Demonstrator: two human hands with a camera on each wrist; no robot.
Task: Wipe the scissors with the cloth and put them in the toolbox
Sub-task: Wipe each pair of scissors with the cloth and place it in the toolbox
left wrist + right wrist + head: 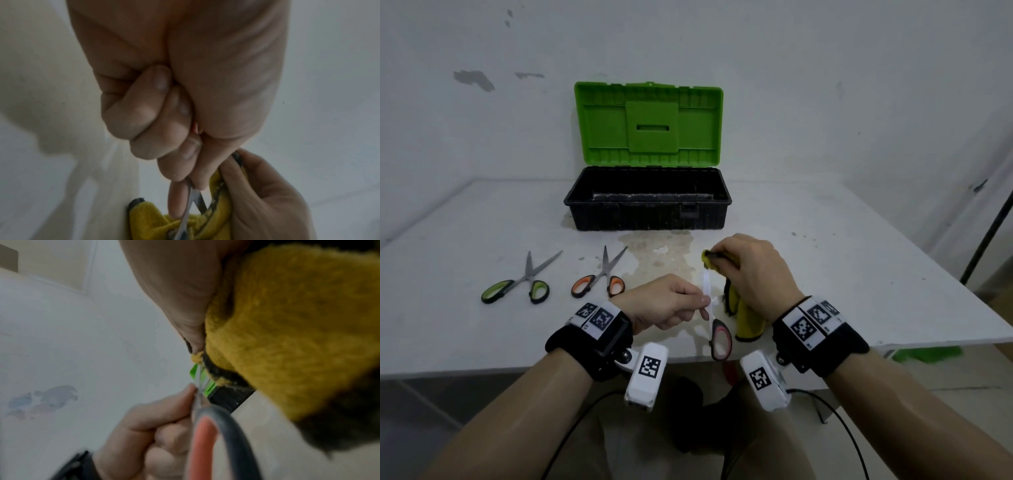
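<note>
Fingers of the left hand (664, 305) pinch the red-handled steel scissors (714, 318) near the pivot while the right hand (753, 270) clamps the yellow cloth (748, 322) round their blades, so wiping is underway; the open black toolbox with green lid (647, 202) looks empty, and two more pairs wait.

Dim, flat, greyish light; soft shadows on the table (825, 274). The head view bends at its edges. Both wrist views are blurred and grainy.
</note>
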